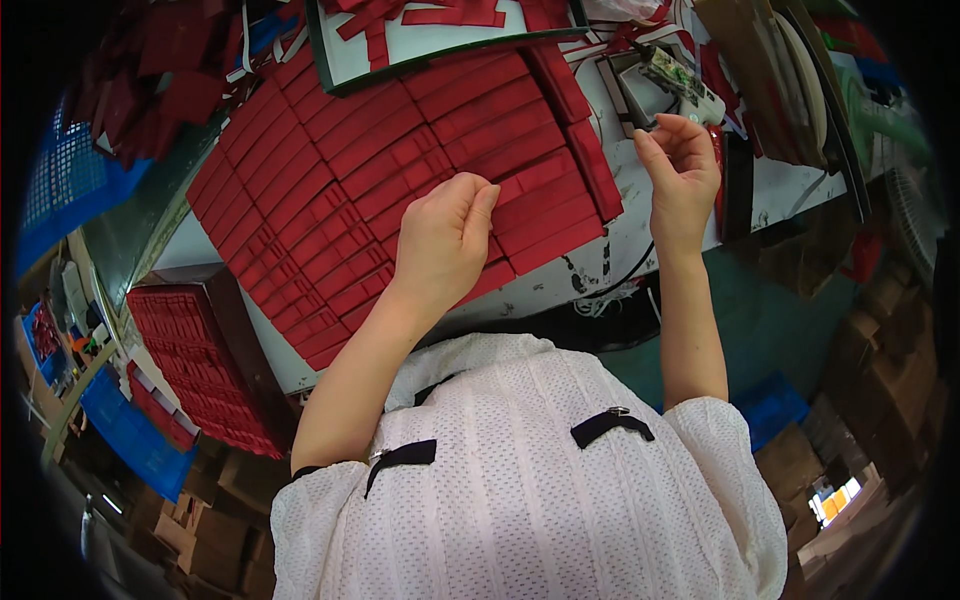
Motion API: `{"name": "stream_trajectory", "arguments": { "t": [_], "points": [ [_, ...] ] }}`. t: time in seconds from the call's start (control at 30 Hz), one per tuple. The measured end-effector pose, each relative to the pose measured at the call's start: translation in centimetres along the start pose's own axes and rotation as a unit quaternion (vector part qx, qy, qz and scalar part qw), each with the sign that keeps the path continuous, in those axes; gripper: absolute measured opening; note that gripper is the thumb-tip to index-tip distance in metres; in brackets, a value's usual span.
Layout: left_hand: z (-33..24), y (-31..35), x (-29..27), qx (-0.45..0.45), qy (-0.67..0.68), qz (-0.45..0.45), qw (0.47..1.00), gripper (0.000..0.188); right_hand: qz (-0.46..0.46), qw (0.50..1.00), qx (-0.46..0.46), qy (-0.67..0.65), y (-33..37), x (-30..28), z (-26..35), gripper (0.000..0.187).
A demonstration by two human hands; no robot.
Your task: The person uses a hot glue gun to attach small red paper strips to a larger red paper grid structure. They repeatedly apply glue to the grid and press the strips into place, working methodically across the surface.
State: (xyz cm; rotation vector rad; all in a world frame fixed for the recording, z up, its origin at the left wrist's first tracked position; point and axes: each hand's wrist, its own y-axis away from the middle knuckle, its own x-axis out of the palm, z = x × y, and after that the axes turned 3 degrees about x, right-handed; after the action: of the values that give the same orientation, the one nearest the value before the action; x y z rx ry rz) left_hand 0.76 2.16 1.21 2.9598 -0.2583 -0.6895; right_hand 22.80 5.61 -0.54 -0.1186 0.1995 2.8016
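Rows of red fabric-like boxes are packed side by side on the white table, and some carry flat red bands. Over the right part of these rows is my left hand, its fingers curled and its thumb pressed against them. Whatever it holds, if anything, is hidden. My right hand is raised right of the boxes, with thumb and forefinger drawn together in a pinch. Anything between those fingertips is too small to make out. Just beyond it lies a white, mottled tool that looks like a glue gun.
A dark-rimmed white tray with red ribbon pieces sits at the far edge of the boxes. To the left stands a dark box filled with red rows. Upright boards stand at far right, and cardboard cartons below.
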Motion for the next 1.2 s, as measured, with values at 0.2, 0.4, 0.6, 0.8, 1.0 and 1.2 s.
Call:
{"name": "stream_trajectory", "arguments": {
  "t": [0.2,0.4,0.6,0.8,1.0,1.2],
  "points": [
    [0.0,-0.1,0.4,-0.005,-0.055,-0.001,0.998,0.016,0.013,1.000,0.015,-0.015,0.5,-0.3,0.0,0.023],
    [-0.3,-0.2,0.4,-0.001,-0.075,-0.008,0.997,0.016,0.056,0.981,-0.048,0.177,1.3,1.4,0.9,0.037],
    [-0.4,0.3,0.5,0.046,-0.105,-0.035,0.993,0.012,0.102,0.956,-0.086,0.260,1.1,2.8,0.1,0.050],
    [0.1,0.5,0.5,0.065,-0.165,-0.053,0.983,0.015,0.127,0.957,-0.071,0.250,0.5,2.9,0.6,0.050],
    [-0.3,0.2,0.6,0.048,-0.230,-0.043,0.971,0.017,0.129,0.956,-0.063,0.257,0.4,2.8,0.4,0.050],
    [-0.4,-0.1,0.2,0.142,-0.294,0.004,0.945,0.033,0.107,0.925,-0.176,0.319,-0.8,3.1,2.2,0.045]
  ]
}}
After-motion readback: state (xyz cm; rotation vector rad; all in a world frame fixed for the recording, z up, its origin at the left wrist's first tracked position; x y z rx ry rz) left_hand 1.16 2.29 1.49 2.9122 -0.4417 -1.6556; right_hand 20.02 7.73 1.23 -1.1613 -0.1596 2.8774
